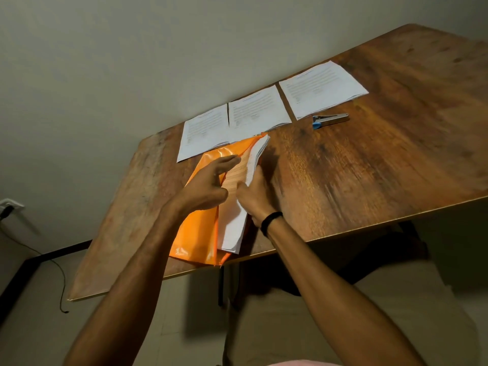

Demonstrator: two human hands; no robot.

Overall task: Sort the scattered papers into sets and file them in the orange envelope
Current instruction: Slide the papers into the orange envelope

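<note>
The orange envelope (196,233) lies on the wooden table (369,165) near its front edge, its flap lifted. My left hand (208,183) holds the orange flap up, fingers spread along it. A stack of white papers (235,225) sits partly inside the envelope, sticking out on the right side. My right hand (254,194), with a black wristband, grips the right edge of that stack. Three sets of printed papers lie in a row at the far edge: left set (203,133), middle set (257,109), right set (322,87).
A stapler (330,119) with a blue end lies right of the envelope, just in front of the right paper set. The table's front edge runs close under the envelope. A wall socket and cable (8,207) are at the left, on the floor side.
</note>
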